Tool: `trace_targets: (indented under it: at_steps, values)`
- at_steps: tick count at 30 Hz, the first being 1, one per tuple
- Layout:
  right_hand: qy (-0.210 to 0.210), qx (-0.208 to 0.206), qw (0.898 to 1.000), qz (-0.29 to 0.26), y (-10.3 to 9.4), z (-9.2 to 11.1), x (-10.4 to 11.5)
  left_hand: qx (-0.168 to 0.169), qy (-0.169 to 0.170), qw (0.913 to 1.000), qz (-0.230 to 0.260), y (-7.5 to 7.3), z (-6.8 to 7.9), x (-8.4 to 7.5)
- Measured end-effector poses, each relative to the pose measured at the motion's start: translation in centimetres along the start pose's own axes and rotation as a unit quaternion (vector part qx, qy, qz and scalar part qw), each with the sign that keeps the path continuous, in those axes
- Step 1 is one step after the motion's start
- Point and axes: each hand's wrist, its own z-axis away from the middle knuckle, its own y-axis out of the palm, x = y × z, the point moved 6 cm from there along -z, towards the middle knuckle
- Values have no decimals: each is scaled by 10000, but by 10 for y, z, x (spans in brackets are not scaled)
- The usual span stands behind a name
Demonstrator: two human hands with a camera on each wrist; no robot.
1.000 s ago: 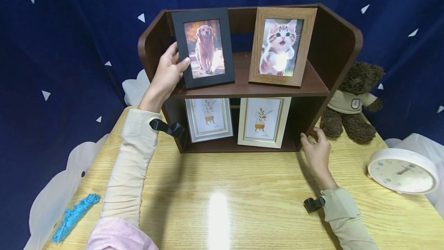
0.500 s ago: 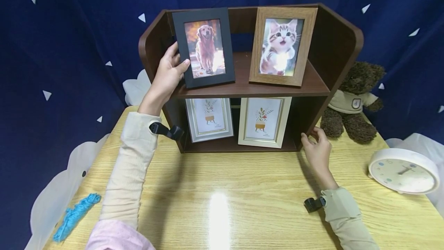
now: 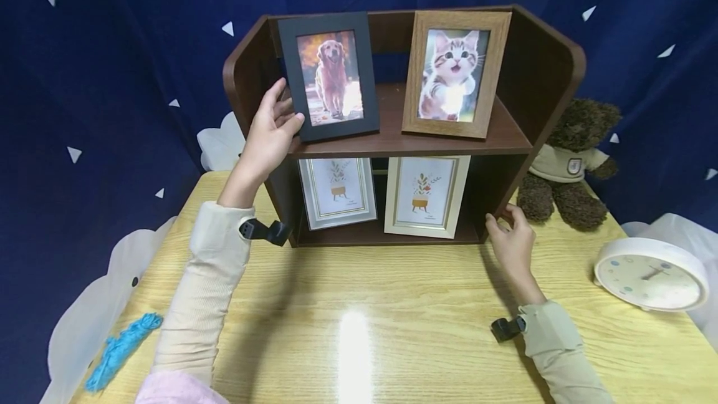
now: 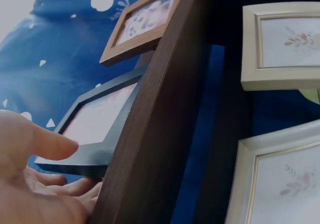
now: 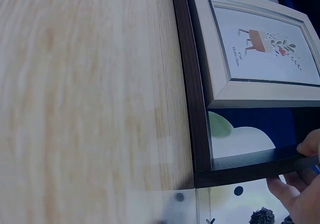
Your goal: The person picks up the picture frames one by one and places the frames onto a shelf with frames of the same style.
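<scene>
A dark brown two-tier shelf stands on the table. On its upper tier, at the left, a black photo frame with a dog picture leans back. My left hand is at that frame's lower left edge, thumb by its front and the other fingers loosely bent beside it. In the left wrist view the thumb overlaps the corner of the black frame. My right hand pinches the shelf's right side panel near the bottom, thumb inside and fingers outside. A wooden frame with a kitten picture stands upper right.
Below stand a silver-white frame and a cream frame, both with plant prints. A brown teddy bear sits right of the shelf, near a white clock. Blue yarn lies on the table at left.
My left hand has slid slightly down and back from the black frame, and its fingers have come out from behind the edge. The right hand and the frames stay put.
</scene>
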Motion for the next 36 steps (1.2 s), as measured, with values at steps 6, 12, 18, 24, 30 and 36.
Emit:
trace_targets:
  at_steps: [6,12,18,24,30,36]
  values:
    - [-19,30,10000,-58,1,-2,-7,-350,507,9976,-312,-4,24,-3]
    - [-18,70,10000,-37,2,-4,-9,-1080,1262,9860,-119,-10,54,2]
    - [-41,99,9999,-122,1,-2,-6,-1432,1505,9781,158,-13,80,23]
    - [47,89,9999,-125,1,1,-6,-1407,1071,9829,508,-14,99,59]
    - [111,-10,9999,-34,0,0,-5,-1356,339,9894,405,-20,122,97]
    - [79,-6,10000,-16,0,-1,-5,-1259,-446,9910,32,-28,136,128]
